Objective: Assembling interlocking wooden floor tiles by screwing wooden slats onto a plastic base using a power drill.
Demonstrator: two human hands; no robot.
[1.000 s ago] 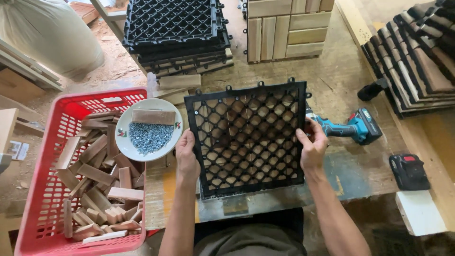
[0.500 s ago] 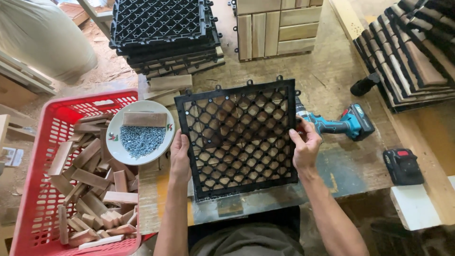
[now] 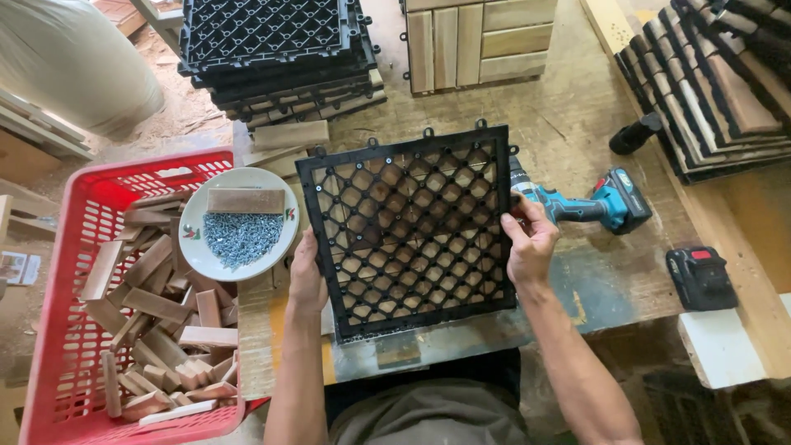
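A square black plastic lattice tile base (image 3: 410,231) lies on the workbench (image 3: 568,124) in front of me. My left hand (image 3: 306,276) grips its left edge. My right hand (image 3: 529,243) grips its right edge, fingers curled over the rim. Just right of that hand lies a teal cordless drill (image 3: 589,204) on its side. A white plate (image 3: 239,222) of small grey screws with a wooden block on it sits to the left of the grid.
A red plastic crate (image 3: 78,330) full of short wooden slats stands at the left. Stacked black grids (image 3: 272,41) and finished wooden tiles (image 3: 478,37) are at the back. More tiles (image 3: 725,82) are stacked at the right, near a black battery pack (image 3: 700,278).
Both hands have stayed on the grid's edges. The grid has shifted slightly on the bench and the view has moved a little.
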